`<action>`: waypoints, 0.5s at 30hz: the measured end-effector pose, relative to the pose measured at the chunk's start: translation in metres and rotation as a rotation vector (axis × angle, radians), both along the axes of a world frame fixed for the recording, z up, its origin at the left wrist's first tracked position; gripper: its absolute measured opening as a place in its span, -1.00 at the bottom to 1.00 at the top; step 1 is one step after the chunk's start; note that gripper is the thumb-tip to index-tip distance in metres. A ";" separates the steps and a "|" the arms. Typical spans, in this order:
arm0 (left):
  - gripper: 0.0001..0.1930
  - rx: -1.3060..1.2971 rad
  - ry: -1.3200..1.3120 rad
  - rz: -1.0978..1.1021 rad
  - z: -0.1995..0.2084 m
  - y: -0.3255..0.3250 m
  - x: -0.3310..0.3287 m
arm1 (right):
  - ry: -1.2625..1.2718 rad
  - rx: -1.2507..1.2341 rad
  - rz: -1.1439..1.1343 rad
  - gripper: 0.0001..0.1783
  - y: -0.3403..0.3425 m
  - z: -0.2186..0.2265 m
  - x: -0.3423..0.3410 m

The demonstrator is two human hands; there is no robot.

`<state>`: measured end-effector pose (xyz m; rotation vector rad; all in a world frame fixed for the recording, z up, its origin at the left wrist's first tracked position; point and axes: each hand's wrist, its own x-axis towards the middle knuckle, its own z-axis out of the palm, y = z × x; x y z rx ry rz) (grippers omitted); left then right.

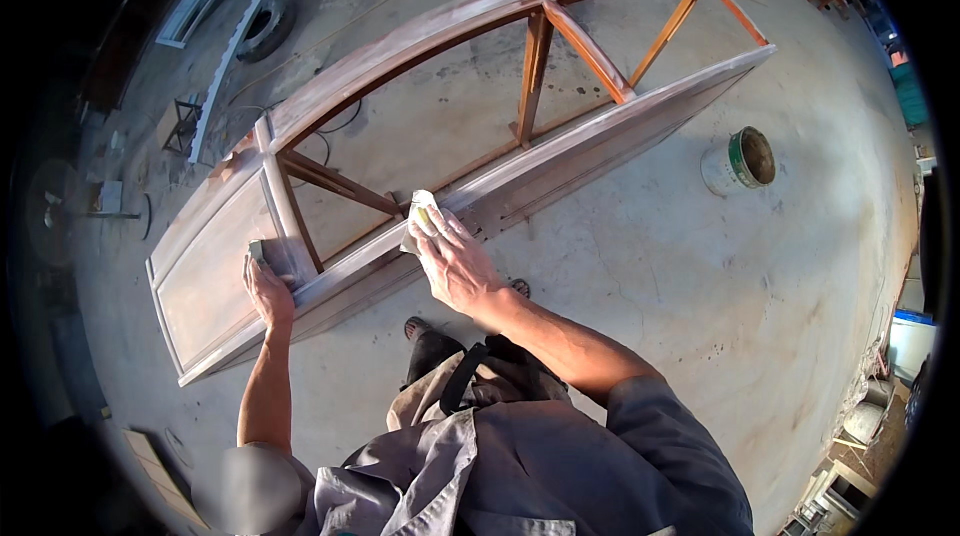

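A long wooden door frame (520, 176) lies across in front of me, coated in a pale, dusty whitish layer with brown wood showing on its inner edges. My right hand (458, 264) grips a folded pale sheet (424, 202), which looks like sandpaper, against the near rail. Something yellowish shows between those fingers. On the solid panel (215, 261) at the frame's left end rests my left hand (268, 294), its fingers closed round a small dark grey block (258, 254). The underside of each held piece is hidden.
Wooden supports (535, 76) stand beneath the frame's open sections. A bucket (750, 158) with a green band sits on the concrete floor (700, 286) to the right. Far left are a tyre (266, 28) and a long white strip (240, 41). Clutter lines the right edge.
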<state>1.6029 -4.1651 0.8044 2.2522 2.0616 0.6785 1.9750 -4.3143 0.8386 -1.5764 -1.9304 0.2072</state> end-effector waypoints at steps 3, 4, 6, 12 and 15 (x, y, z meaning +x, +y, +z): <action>-0.61 0.004 0.003 -0.001 0.000 -0.005 -0.006 | -0.120 0.007 -0.201 -0.66 -0.006 0.004 0.128; -0.61 0.010 0.001 0.001 -0.001 -0.006 -0.006 | -0.204 0.003 -0.273 -0.67 -0.008 0.015 0.180; -0.61 0.006 -0.004 -0.009 -0.002 -0.005 -0.002 | -0.273 -0.051 -0.407 -0.65 -0.003 0.028 0.204; -0.62 -0.002 0.002 -0.014 -0.010 0.005 -0.012 | -0.057 -0.038 -0.008 -0.43 0.004 0.007 -0.011; -0.62 0.000 0.007 -0.007 -0.013 -0.009 -0.025 | -0.060 -0.041 -0.020 -0.60 -0.003 0.008 0.104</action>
